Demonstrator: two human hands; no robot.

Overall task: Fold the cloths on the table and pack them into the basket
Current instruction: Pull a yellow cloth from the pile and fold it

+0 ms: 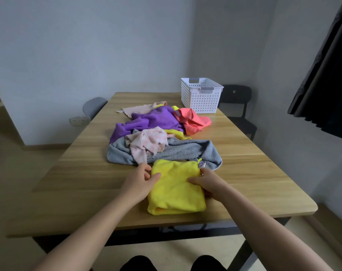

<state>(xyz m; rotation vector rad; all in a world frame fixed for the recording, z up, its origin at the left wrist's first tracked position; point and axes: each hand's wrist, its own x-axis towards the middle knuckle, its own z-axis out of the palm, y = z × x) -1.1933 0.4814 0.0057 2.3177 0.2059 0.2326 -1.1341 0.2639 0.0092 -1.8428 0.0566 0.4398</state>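
Observation:
A folded yellow cloth (176,188) lies on the wooden table (68,173) near its front edge. My left hand (140,180) grips the cloth's left edge, thumb on top. My right hand (205,182) grips its right edge the same way. Behind it lies a heap of unfolded cloths: a grey towel (185,151), a pale pink cloth (146,142), a purple cloth (152,119), a coral cloth (193,120) and another light pink cloth (140,108). A white perforated basket (201,98) stands at the table's far right corner; I see nothing inside it.
A grey chair (93,106) stands at the far left of the table and a black chair (238,102) behind the basket. A dark curtain (326,75) hangs at the right. Bare tabletop shows left and right of the cloths.

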